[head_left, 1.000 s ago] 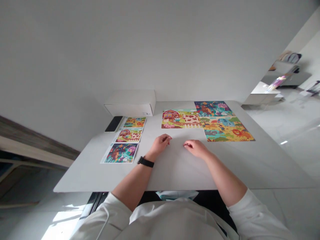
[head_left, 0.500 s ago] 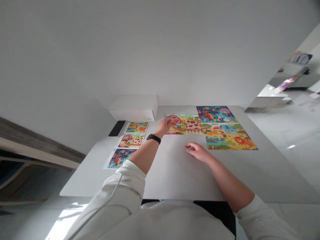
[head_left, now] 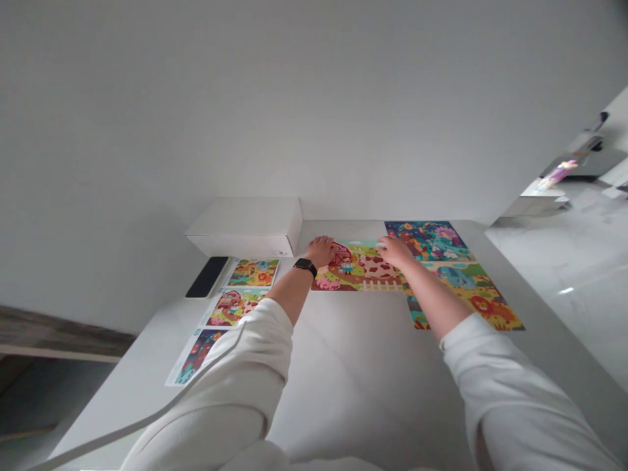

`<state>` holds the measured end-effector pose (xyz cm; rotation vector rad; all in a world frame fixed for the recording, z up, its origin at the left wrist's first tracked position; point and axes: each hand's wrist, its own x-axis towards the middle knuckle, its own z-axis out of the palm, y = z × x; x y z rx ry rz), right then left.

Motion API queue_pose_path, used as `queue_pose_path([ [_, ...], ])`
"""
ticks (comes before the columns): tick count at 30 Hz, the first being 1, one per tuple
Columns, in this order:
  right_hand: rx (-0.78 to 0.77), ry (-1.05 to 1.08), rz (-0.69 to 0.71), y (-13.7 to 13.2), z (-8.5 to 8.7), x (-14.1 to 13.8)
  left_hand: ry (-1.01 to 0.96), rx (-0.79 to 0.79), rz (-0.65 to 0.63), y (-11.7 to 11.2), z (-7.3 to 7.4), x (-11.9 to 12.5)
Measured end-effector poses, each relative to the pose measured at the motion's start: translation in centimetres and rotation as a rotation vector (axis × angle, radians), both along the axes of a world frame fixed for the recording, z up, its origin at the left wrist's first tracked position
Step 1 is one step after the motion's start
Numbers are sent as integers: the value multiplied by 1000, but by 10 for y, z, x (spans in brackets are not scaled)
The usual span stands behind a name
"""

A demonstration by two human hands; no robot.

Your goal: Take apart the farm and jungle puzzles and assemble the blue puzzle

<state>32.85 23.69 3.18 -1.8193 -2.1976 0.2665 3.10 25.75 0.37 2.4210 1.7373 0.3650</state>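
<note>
A farm picture puzzle [head_left: 366,278], with a red barn, a spotted cow and a white fence, lies flat on the white table. My left hand [head_left: 320,252], with a black watch on its wrist, rests at the puzzle's upper left edge with its fingers stretched out. At the upper right part of the puzzle is my right hand [head_left: 394,251], its fingers curled together. Whatever may be between those fingertips is too small to make out. Touching the puzzle's right side are a dark blue picture puzzle [head_left: 432,241] and a yellow animal puzzle [head_left: 483,297], partly hidden by my right forearm.
A white box [head_left: 240,222] stands against the wall at the back left. In front of it lie a dark phone [head_left: 208,276] and a sheet with three small pictures [head_left: 235,307], partly covered by my left sleeve. The table's right edge borders a pale floor [head_left: 564,281].
My right hand has moved up and forward from the bare table to the farm puzzle's upper right. My left hand's fingers have spread at its left edge. The view has shifted slightly.
</note>
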Motion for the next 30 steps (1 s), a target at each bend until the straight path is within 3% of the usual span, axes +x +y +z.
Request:
queue_pose_path([
  [6,-57,-220,95,41,-16,-7,-2,4,-75,8,-8,2],
  [13,-117,-281,87,32,-15,-12,18,-34,-85,-9,0,-3],
  [17,-119,-306,105,3,-12,-28,61,-91,-106,-32,9,-19],
  [22,-114,-266,134,-53,-12,-48,143,-122,-147,-79,18,-42],
  [30,-84,-243,155,-132,-15,-63,121,-123,-142,-162,13,-62],
])
